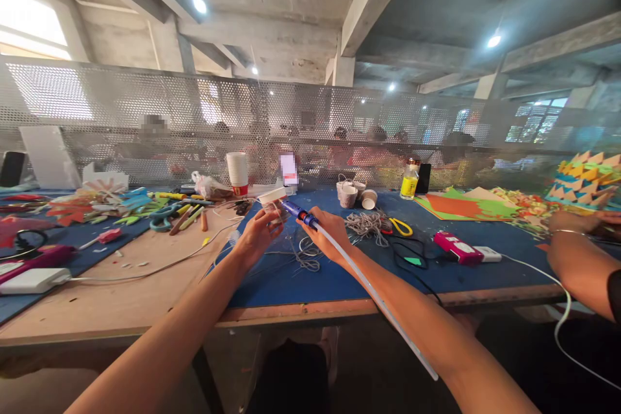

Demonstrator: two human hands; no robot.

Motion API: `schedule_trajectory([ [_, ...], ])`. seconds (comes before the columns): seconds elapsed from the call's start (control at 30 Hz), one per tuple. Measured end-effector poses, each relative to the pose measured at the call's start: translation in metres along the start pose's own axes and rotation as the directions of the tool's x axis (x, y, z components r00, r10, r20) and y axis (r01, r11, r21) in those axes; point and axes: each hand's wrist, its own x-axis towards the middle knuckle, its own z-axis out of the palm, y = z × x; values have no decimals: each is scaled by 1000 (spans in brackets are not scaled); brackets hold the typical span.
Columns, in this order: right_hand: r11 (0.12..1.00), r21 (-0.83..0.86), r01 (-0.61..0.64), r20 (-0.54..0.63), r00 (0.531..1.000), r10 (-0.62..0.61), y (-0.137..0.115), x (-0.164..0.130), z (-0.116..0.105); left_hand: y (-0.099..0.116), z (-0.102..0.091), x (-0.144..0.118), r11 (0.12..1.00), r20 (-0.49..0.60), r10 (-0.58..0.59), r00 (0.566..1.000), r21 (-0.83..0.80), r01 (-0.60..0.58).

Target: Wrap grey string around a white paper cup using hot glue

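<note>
Blue felt covers the table under my hands, with a bare plywood strip running to the left of it. My right hand is closed around a blue glue gun, its nozzle end pointing up and left toward my other hand, and a long white glue stick trails back from it along my forearm toward me. My left hand is curled around a small paper cup, thumb on one side and fingers on the other, holding it tilted just above the felt, with the gun's tip right beside it.

Loose twine lies in a heap just past my right hand, with more pale strands under my wrists. Yellow-handled scissors sit beside the twine. Further back stand a tall stack of white cups with a red band at the base, a few small twine-wrapped cups, and a bottle of yellow liquid; its label is too small for me to read. A pink-and-white device lies to the right with a white cable running off it. Orange and green paper sheets lie beyond that. At the right edge another person's hand rests on the table. I cannot make out any legible writing anywhere.
</note>
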Motion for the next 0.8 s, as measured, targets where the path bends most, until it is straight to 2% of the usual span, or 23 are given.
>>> schedule_trajectory([
  [0.2,1000,-1,10,-8,1000,-10,1,0,0,-1,-4,2,1000,33,-5,999,-3,5],
  [0.5,1000,-8,23,-31,999,-23,1,0,1,-1,-4,3,1000,5,-25,1000,0,25],
  [0.63,1000,-5,16,-32,999,-16,1,0,2,-2,-5,4,999,39,-33,999,-10,33],
  [0.8,1000,-1,23,-30,999,-23,3,0,2,-2,-7,5,998,8,-51,999,-40,51],
])
